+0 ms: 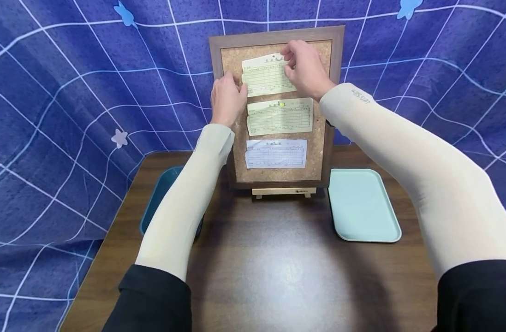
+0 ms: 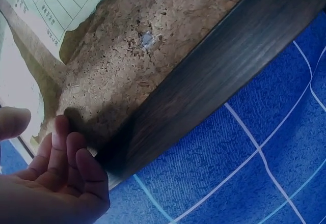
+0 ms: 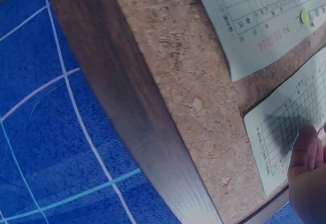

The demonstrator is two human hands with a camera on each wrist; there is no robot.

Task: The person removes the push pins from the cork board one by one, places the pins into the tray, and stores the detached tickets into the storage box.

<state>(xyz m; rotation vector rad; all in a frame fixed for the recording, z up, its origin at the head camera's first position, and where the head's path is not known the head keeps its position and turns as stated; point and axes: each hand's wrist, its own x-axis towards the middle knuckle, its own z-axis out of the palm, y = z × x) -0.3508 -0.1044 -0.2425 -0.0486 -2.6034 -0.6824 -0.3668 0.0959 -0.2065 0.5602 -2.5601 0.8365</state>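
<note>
A pale green ruled slip (image 1: 265, 76) lies slightly tilted at the top of the framed corkboard (image 1: 232, 159). My left hand (image 1: 229, 99) is at its left edge, thumb tip beside the paper and bent fingers by the wooden frame. In the left wrist view the left thumb (image 2: 14, 123) stands apart from the fingers. My right hand (image 1: 306, 67) covers the slip's upper right part, fingers bent. I cannot tell whether its fingertips pinch something. Below are a second green slip (image 1: 279, 117) with a yellow-green pin (image 1: 282, 104) and a bluish-white slip (image 1: 276, 154).
The board leans on a small wooden easel (image 1: 283, 191) on the brown table (image 1: 269, 276). A dark teal tray (image 1: 153, 203) is at the left, partly behind my left arm. A pale mint tray (image 1: 365, 205) lies at the right. Blue patterned cloth (image 1: 111, 92) hangs behind.
</note>
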